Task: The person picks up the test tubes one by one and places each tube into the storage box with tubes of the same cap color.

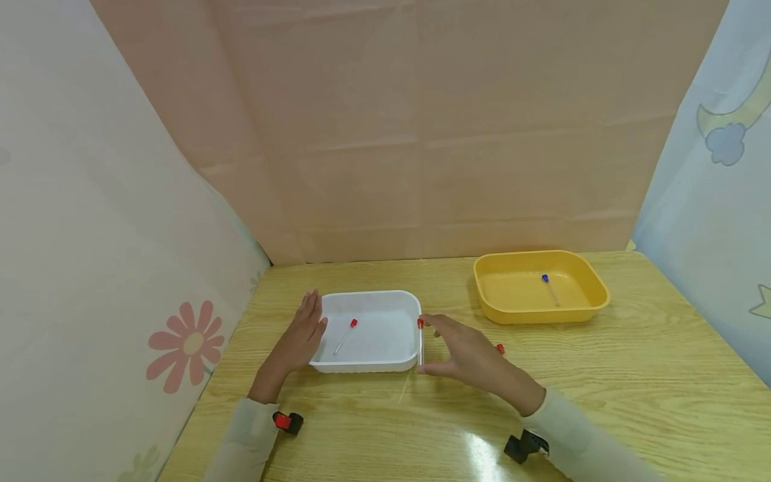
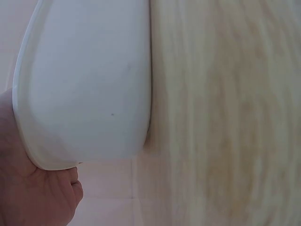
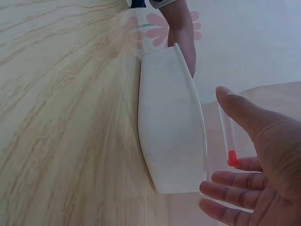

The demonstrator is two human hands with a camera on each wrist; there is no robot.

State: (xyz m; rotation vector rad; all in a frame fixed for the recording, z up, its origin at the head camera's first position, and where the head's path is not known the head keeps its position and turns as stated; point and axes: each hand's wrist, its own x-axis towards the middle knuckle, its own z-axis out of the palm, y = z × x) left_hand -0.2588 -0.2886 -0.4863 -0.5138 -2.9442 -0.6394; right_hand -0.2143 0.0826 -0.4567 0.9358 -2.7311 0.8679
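My right hand (image 1: pixel 472 355) pinches a clear test tube (image 3: pixel 227 129) lengthwise between thumb and index finger, its red cap (image 1: pixel 420 323) at the index fingertip. The tube is upright in the head view, beside the right rim of a white tray (image 1: pixel 367 366). The other right fingers extend loosely in the right wrist view. My left hand (image 1: pixel 299 338) rests against the tray's left rim, fingers straight and thumb at the edge. Inside the tray lies another red-capped tube (image 1: pixel 345 336). One more red cap (image 1: pixel 500 349) shows behind my right hand, the rest hidden.
A yellow tray (image 1: pixel 539 316) stands at the back right with a blue-capped tube (image 1: pixel 551 291) lying in it. Both trays are on a wood-grain table (image 1: pixel 656 361). A brown paper backdrop (image 1: pixel 421 134) rises along the table's far edge, with patterned cloth at both sides.
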